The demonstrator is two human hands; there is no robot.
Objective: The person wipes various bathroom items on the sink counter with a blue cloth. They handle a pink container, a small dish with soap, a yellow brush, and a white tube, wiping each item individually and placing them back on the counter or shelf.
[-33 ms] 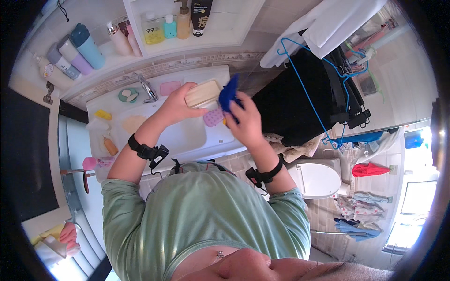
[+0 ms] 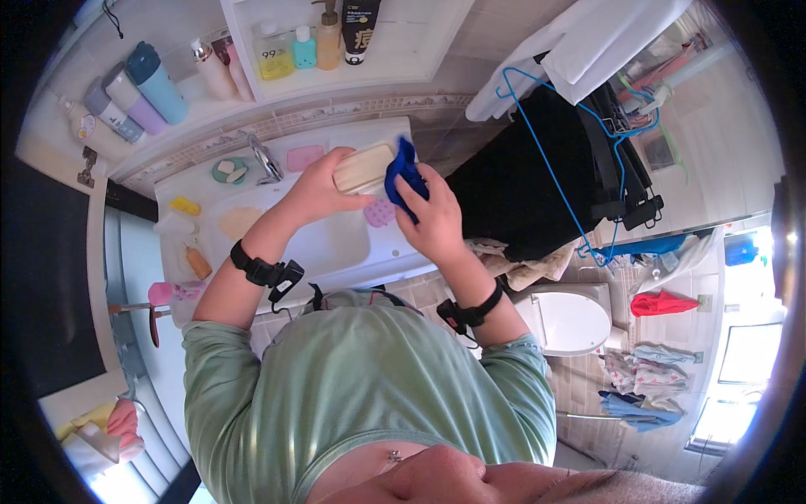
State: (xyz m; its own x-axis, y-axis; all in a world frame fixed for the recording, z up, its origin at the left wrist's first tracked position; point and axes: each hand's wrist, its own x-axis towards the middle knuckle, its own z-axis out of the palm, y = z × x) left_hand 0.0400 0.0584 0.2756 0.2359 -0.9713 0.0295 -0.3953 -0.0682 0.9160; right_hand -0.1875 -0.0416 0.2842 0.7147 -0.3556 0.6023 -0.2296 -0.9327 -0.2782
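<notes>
Over the washbasin (image 2: 332,244), my left hand (image 2: 323,189) grips a cream-coloured, rectangular box-like object (image 2: 363,170) by its left end, thumb below and fingers above. My right hand (image 2: 435,220) is closed on a crumpled dark blue cloth (image 2: 401,176), held up against or very close to the object's right end; whether they touch, I cannot tell. Below the object, on the basin's right side, lies a pink-purple dotted piece (image 2: 380,212), partly covered by my right hand. A pink rectangular dish (image 2: 304,158) sits behind my left hand on the basin ledge.
On the ledge stand a chrome tap (image 2: 267,160) and a green soap dish (image 2: 230,170). Several bottles line the shelf (image 2: 201,111) behind. Black clothes (image 2: 537,168) and a blue hanger (image 2: 537,134) hang to the right, near a white toilet (image 2: 575,323).
My right hand and the blue cloth have shifted slightly left, closer to the cream object's end. My left hand stays almost still.
</notes>
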